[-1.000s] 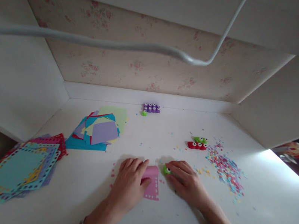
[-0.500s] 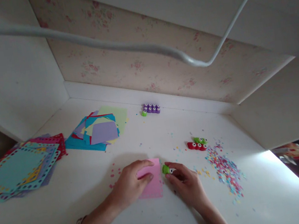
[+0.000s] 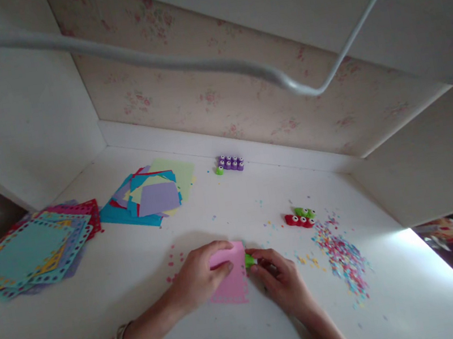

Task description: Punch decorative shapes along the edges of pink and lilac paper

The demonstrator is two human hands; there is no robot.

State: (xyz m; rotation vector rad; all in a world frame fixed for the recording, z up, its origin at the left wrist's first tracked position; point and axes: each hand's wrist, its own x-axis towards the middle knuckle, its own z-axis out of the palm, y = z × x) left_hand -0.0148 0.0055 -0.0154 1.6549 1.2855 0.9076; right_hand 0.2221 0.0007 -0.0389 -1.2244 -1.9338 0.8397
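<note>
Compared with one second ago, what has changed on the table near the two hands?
The left hand has turned the pink paper square so an edge meets the small green plastic punch, which the right hand has slid left against it. Both hands keep their hold. The coloured paper stacks, other punches and confetti pile stayed put.

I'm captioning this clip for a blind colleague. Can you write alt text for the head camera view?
On a white table, the left hand holds a pink paper square while the right hand presses a small green punch against its edge. Stacks of coloured paper lie to the left, confetti scraps to the right.
</note>
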